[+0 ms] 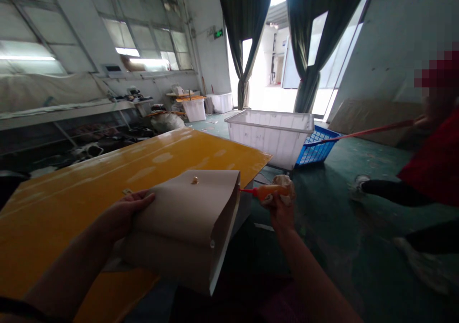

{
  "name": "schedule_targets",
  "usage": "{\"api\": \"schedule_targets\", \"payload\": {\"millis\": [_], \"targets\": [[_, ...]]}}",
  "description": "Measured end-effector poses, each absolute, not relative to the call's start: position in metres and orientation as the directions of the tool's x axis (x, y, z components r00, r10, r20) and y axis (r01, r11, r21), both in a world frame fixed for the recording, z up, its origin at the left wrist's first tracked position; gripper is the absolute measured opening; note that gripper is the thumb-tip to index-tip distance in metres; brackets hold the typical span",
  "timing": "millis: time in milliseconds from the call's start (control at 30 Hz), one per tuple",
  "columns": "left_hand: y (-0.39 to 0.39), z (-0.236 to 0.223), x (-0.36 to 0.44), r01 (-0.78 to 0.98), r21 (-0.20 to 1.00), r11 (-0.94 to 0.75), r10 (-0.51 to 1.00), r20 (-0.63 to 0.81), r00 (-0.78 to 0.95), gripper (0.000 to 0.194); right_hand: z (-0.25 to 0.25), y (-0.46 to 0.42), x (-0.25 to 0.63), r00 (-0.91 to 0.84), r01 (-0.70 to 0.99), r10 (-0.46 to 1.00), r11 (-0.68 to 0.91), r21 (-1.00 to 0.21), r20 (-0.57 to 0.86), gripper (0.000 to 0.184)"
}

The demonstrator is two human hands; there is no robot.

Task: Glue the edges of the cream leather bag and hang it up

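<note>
A beige leather bag piece (186, 222) with a gold stud and a folded flap rests on the near edge of the yellow table (71, 194). My left hand (124, 213) lies on its left side, fingers curled over the flap's edge and holding it. My right hand (281, 203) is closed round an orange squeeze bottle (268, 190) and a crumpled cloth. The bottle's thin red nozzle points left and touches the right edge of the flap.
A clear plastic tub (272, 134) and a blue basket (317, 146) stand on the green floor beyond the table. A person in red (430, 170) sits at the right holding a long red rod. Shelves and white bins line the left wall.
</note>
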State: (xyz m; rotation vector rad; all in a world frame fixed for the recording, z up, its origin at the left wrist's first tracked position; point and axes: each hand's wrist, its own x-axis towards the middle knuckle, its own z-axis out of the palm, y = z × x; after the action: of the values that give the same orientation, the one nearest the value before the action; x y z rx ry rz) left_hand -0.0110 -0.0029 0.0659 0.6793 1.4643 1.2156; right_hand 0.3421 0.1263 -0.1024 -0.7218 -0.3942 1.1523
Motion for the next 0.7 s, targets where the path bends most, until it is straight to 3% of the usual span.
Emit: {"api": "schedule_targets", "payload": {"millis": [400, 700], "targets": [[-0.003, 0.072, -0.005, -0.204, 0.926, 0.318, 0.878, -0.368, -0.305, 0.062, -0.118, 0.118, 0.346, 0.319, -0.775, 0.897, 0.060, -0.629, -0.307, 0.066], [-0.005, 0.067, -0.012, -0.182, 0.930, 0.321, 0.896, -0.360, -0.259, 0.055, -0.105, 0.143, 0.343, 0.333, -0.759, 0.922, 0.137, -0.636, -0.198, 0.070]]}}
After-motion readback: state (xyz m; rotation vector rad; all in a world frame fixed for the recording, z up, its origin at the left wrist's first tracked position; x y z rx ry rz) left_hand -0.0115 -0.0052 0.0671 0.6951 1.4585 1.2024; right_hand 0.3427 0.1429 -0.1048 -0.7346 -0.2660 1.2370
